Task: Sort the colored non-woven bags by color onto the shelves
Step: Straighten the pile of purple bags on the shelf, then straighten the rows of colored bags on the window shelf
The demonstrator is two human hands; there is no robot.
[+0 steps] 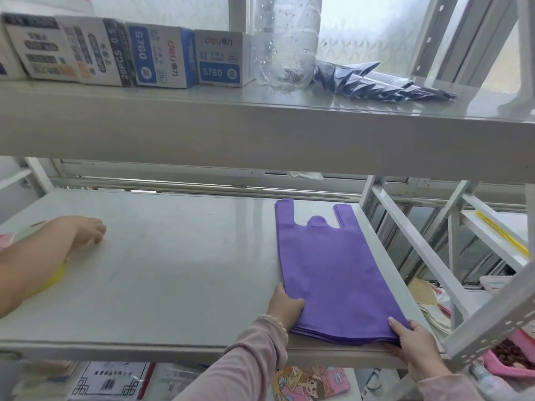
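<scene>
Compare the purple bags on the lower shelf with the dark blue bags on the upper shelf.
The purple bags lie flat, neatly stacked; the dark blue bags are fanned out. The left hand and right hand hold the purple bags; no hand touches the dark blue bags. Both sit toward the right.

A stockroom or shop storage: white metal shelves (173, 256) beside a window (376, 30), stationery boxes (162, 56) lined along the upper shelf's left end, packaged goods (110, 383) stacked under the lower one.

left hand (285, 306): pink sleeve, beaded wrist, fingers curled on purple bags (333, 270) corner | right hand (411, 340): thumb atop, fingers beneath, pinching near edge
</scene>
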